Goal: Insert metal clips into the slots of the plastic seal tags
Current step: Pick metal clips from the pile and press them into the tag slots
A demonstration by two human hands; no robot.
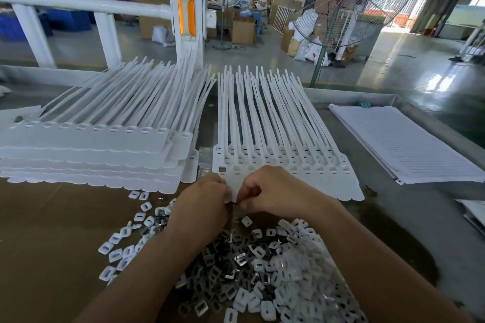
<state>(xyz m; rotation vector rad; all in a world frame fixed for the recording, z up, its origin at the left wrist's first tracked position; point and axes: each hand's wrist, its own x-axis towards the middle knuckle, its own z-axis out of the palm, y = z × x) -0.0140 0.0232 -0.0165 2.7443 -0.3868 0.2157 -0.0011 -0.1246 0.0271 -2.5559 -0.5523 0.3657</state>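
My two bare hands work at one grey metal worktable (393, 217). Its near left part is covered by one sheet of matt brown cardboard (52, 231).

On the left lies one stack of white plastic seal-tag strips (91, 155), at least five layers deep. Each strip is a row of about ten flat, round-ended tags, and their long thin tails fan away from me.

Just beside it, straight ahead, lies one single strip of white plastic seal tags (288, 162), also about ten across. It is smooth and slightly glossy, with a small square slot at the neck of each tag. The leftmost slot looks darker than the rest.

Well apart on the right sits one pad of white lined paper (406, 144), flat and rectangular.

Under my wrists spreads one heap of shiny bent metal clips and white square plastic caps (262, 270), each cap with an oblong hole. There are too many to count, and loose ones trail left across the cardboard.

My left hand (207, 199) and right hand (265, 191) meet at the near edge of the single strip. The fingers of both are curled tight and the fingertips are almost touching. Whatever they pinch is hidden between them, so I cannot tell what either hand holds.
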